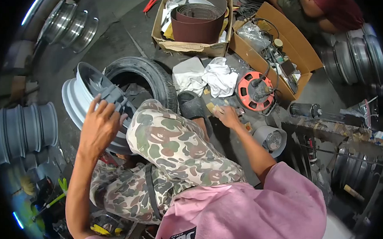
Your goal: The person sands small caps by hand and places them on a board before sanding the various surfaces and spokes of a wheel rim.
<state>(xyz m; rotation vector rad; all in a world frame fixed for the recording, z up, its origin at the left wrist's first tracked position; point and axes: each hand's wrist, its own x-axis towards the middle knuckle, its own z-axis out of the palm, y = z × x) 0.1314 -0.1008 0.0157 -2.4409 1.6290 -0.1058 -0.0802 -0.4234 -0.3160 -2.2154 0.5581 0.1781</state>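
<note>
A grey wheel rim (74, 103) stands tilted at my left, its spokes facing my knee. My left hand (101, 125) rests against its near side with the fingers stretched out and spread, the thumb apart. Behind the rim, a black tyre (162, 80) lies on the floor. To the right of my sandalled foot, my right hand (228, 116) reaches down low with its fingers pressed together. Small tan scraps (211, 106) show at its fingertips; whether one is pinched I cannot make out. White cloths (219, 77) lie just beyond that hand.
An orange cable reel (255, 91) and a white cup-like container (269, 140) stand right of my right hand. Farther off are a carton with a brown abrasive roll (198, 27) and an open tool carton (301, 50). Another person (323, 5) sits at the upper right. More rims (27, 131) stand left.
</note>
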